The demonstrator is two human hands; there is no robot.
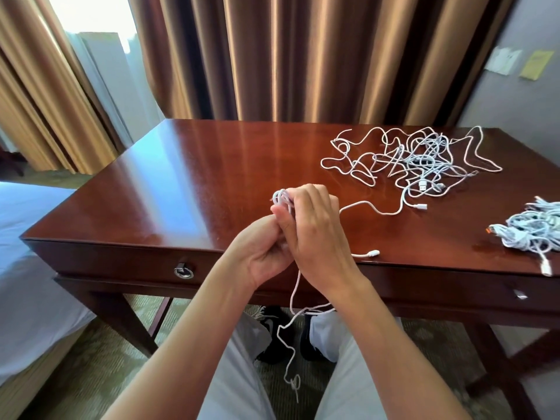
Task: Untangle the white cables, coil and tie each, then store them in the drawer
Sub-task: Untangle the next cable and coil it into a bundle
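Both hands meet over the front edge of the wooden desk (181, 183). My left hand (263, 253) and my right hand (315, 237) grip a small coil of white cable (281, 199) between them. Loose cord (292, 298) hangs from the hands down past my knees, and one end with a plug (373, 253) lies on the desk by my right wrist. A tangled heap of white cables (415, 162) lies at the back right. A bundle of coiled white cables (530, 231) sits at the right edge. The shut drawer has a ring pull (184, 271).
A second drawer pull (519, 294) shows at the right front. Brown curtains (272, 56) hang behind the desk. A bed with white sheets (27, 268) stands to the left. My legs and dark shoes (272, 334) are under the desk.
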